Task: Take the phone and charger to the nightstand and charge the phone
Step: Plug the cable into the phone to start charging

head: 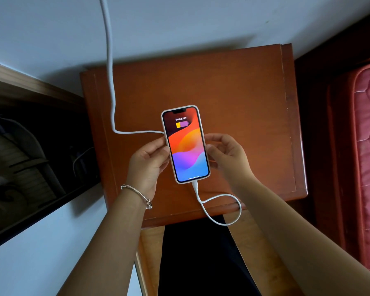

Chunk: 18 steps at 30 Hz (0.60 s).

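Phone (185, 144), plugged in, is at the nightstand's (244, 92) centre; left hand (146, 161) pinches its nine o'clock edge, right hand (226, 154) its three o'clock edge. The cable (110, 60) looping at six o'clock might snag a wrist, dragging it off.

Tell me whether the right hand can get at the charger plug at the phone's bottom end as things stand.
Probably yes. The right hand holds the phone by its right edge, and the charger plug sticks out of the bottom end close by, with nothing between them.
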### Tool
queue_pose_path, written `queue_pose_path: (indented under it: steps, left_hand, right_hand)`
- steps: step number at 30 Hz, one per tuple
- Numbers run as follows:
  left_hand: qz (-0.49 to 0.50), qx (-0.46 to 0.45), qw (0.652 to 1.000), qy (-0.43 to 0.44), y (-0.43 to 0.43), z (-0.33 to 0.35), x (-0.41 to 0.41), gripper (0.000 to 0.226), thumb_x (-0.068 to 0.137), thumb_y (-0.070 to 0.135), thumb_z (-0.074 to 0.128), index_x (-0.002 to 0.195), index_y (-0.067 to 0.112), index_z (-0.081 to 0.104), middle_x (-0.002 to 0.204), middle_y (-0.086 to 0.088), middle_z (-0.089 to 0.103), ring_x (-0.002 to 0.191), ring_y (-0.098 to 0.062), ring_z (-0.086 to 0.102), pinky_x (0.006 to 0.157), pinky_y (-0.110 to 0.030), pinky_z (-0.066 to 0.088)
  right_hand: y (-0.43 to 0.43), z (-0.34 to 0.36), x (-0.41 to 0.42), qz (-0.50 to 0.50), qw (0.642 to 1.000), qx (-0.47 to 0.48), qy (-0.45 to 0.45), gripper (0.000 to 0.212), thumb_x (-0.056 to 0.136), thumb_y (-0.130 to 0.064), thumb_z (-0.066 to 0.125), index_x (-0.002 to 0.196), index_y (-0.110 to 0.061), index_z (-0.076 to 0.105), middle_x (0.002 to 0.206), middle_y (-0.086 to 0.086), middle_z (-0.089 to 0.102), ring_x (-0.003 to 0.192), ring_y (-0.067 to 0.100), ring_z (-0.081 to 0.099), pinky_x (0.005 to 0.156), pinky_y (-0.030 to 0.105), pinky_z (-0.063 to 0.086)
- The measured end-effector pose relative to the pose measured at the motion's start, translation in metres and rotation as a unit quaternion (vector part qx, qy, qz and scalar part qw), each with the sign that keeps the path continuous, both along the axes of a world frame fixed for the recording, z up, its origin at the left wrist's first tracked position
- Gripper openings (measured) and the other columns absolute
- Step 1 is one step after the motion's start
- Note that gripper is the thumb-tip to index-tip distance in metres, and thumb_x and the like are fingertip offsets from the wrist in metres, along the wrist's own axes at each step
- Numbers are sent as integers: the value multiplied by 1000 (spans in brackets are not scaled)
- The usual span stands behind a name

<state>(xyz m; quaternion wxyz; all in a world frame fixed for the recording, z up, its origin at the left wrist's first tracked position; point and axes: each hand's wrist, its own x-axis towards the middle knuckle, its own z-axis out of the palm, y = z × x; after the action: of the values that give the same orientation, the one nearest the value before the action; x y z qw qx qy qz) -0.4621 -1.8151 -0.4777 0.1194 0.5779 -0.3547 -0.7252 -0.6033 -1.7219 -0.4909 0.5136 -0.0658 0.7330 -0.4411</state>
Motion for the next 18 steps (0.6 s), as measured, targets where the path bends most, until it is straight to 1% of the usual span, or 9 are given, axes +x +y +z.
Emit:
queue_pose_path:
  steps: [3, 6, 9, 12, 15, 18]
  left_hand:
    - [6, 2, 1000, -6, 1, 0, 1, 19, 87, 21, 61, 99, 33, 70, 100, 8, 74, 102, -14, 66, 65, -16, 51]
    - [19, 20, 1000, -3, 1, 0, -1, 20, 86, 19, 62, 102, 28, 70, 101, 3, 74, 98, -14, 68, 67, -23, 56]
    - [46, 33, 998, -2, 1, -1, -5, 20, 85, 15, 63, 100, 25, 71, 102, -1, 74, 97, -16, 69, 64, -27, 57]
    - [59, 21, 998, -22, 0, -4, -11, 18, 86, 13, 62, 98, 23, 71, 101, -1, 74, 98, -18, 68, 66, -29, 58]
    - [69, 9, 997, -34, -3, -8, -18, 16, 85, 14, 64, 90, 26, 72, 98, 3, 74, 96, -16, 69, 63, -27, 57]
    - [69, -2, 997, -46, -7, -12, -24, 16, 85, 14, 65, 95, 24, 72, 96, 5, 75, 91, -11, 70, 60, -26, 57]
  right_hand:
    - [0, -1, 0, 0, 1000, 2, 5, 15, 95, -14, 52, 92, -26, 60, 80, -7, 72, 78, 7, 70, 63, 28, 57]
    - [0, -1, 0, -2, 1000, 8, 8, 14, 95, -15, 53, 91, -27, 60, 80, -8, 73, 78, 5, 71, 61, 26, 58]
    - [-1, -2, -1, -7, 1000, 19, 14, 12, 95, -17, 53, 92, -25, 61, 86, -4, 73, 81, 7, 71, 61, 26, 58]
    - [-4, -3, -5, -13, 999, 28, 21, 9, 94, -17, 54, 97, -19, 63, 89, -1, 73, 83, 9, 72, 63, 27, 59]
    - [-6, -5, -10, -19, 998, 40, 34, 11, 93, -19, 56, 98, -17, 65, 87, -3, 73, 80, 6, 72, 62, 26, 60]
    - [-11, -7, -14, -24, 998, 48, 44, 11, 94, -20, 55, 98, -18, 65, 89, -3, 73, 81, 5, 71, 64, 27, 60]
